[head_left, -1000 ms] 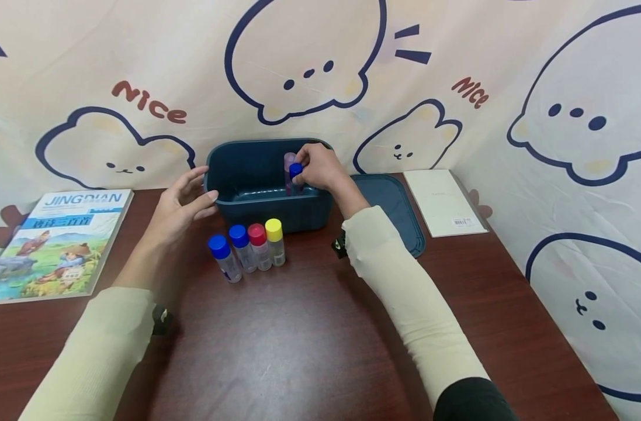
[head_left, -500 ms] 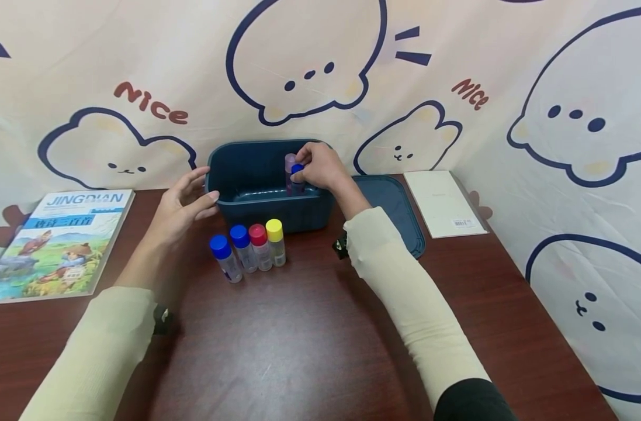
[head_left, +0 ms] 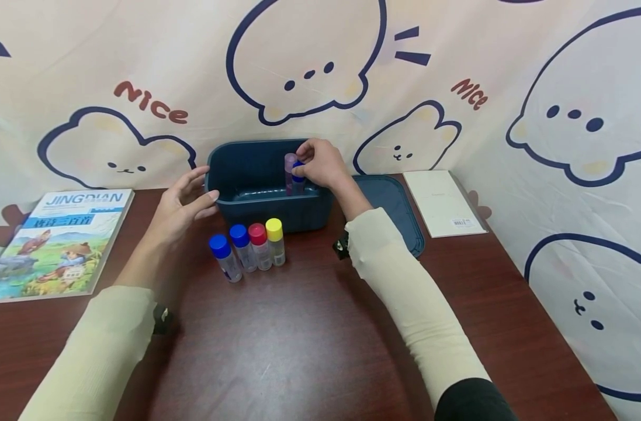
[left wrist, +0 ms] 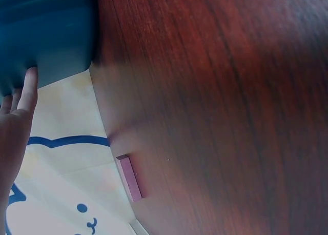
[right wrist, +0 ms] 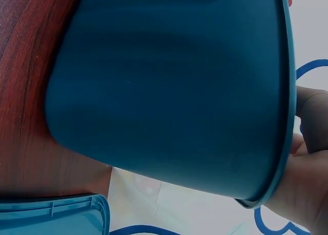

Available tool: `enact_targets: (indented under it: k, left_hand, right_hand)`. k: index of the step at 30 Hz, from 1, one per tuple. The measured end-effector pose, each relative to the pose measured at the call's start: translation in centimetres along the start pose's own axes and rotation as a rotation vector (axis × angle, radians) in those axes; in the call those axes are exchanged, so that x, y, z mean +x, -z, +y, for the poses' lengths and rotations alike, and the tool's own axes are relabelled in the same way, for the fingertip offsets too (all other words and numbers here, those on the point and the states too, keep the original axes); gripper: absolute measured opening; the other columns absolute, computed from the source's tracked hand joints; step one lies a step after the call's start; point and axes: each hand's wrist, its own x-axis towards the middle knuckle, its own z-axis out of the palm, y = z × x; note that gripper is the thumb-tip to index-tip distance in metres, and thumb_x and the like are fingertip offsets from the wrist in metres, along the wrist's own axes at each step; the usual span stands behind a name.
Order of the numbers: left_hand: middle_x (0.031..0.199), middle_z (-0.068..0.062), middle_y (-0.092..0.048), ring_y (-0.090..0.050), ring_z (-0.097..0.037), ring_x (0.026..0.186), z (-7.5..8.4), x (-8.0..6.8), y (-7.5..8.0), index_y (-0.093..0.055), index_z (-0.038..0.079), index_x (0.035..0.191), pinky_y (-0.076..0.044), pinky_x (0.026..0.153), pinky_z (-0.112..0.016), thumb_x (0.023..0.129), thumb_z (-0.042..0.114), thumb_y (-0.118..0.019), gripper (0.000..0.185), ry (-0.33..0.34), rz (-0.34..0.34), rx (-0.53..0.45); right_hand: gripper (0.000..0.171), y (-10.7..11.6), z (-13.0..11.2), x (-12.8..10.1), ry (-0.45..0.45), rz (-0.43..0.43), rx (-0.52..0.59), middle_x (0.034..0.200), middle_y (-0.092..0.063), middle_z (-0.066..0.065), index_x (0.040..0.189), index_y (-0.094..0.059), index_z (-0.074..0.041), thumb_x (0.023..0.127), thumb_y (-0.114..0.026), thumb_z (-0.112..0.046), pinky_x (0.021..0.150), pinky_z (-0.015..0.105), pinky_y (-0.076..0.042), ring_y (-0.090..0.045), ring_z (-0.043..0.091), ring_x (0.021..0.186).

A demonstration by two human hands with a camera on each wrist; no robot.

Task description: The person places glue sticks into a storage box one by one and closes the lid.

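Starting at the left, a picture book with "JINGDIAN" on its cover lies flat on the dark brown wooden table. Next comes the left hand, with its fingers straight and loose, holding nothing; the fingertips touch the left outside wall of the dark blue plastic bin. The left wrist view shows a fingertip against that same blue wall. In front of the bin, four small clear bottles stand upright in a row, close together: a blue-capped bottle, a second blue-capped bottle, a red-capped bottle and a yellow-capped bottle. Inside the bin, near its right side, stands a purple-capped bottle, and touching it is a small bottle with a blue cap. The right hand reaches over the bin's rim, and its curled fingers pinch this small bottle near the cap. From the right wrist view, only the bin's outside wall and part of the hand behind the rim show. Just right of the bin, its blue lid lies flat on the table. Farther right lies a pale closed notebook with a barcode near its corner.
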Motion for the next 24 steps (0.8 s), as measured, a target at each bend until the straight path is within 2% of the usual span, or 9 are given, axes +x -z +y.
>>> enact_targets:
  k: [6,14,20,24]
  left_hand:
    - [0.161,-0.017,-0.031,-0.047,-0.035,0.136,-0.1,0.0,0.1,-0.031,0.019,0.159,-0.053,0.091,-0.025,0.098,0.027,-0.068,0.072,-0.012,-0.015,-0.014]
    - [0.162,-0.018,-0.031,-0.051,-0.028,0.133,-0.1,0.1,0.1,-0.031,0.018,0.159,-0.053,0.090,-0.025,0.098,0.025,-0.069,0.073,-0.002,-0.008,-0.037]
    - [0.161,-0.019,-0.031,-0.050,-0.031,0.133,0.1,0.1,0.1,-0.032,0.019,0.159,-0.053,0.090,-0.024,0.098,0.025,-0.069,0.071,-0.005,-0.010,-0.040]
    - [0.160,-0.016,-0.033,-0.049,-0.034,0.134,0.1,0.0,0.0,-0.034,0.020,0.157,-0.054,0.090,-0.024,0.098,0.029,-0.069,0.069,0.008,0.002,0.005]
  right_hand:
    - [0.030,0.4,-0.1,-0.2,0.020,0.015,0.013,0.116,-0.064,0.011,0.119,-0.062,-0.003,0.093,-0.076,-0.012,0.098,0.030,-0.051,-0.059,0.023,0.106]
    - [0.037,1.1,-0.4,-1.0,0.056,0.019,0.045,0.118,-0.064,0.011,0.124,-0.063,-0.001,0.095,-0.074,-0.021,0.095,0.030,-0.052,-0.059,0.023,0.107]
    - [0.034,1.3,-0.3,-2.0,0.094,0.029,0.118,0.117,-0.065,0.011,0.121,-0.065,0.000,0.095,-0.073,-0.020,0.094,0.030,-0.053,-0.061,0.023,0.107]
    - [0.032,1.4,-0.1,-2.6,0.140,0.039,0.162,0.116,-0.066,0.013,0.120,-0.066,0.002,0.095,-0.073,-0.018,0.093,0.030,-0.054,-0.062,0.024,0.106]
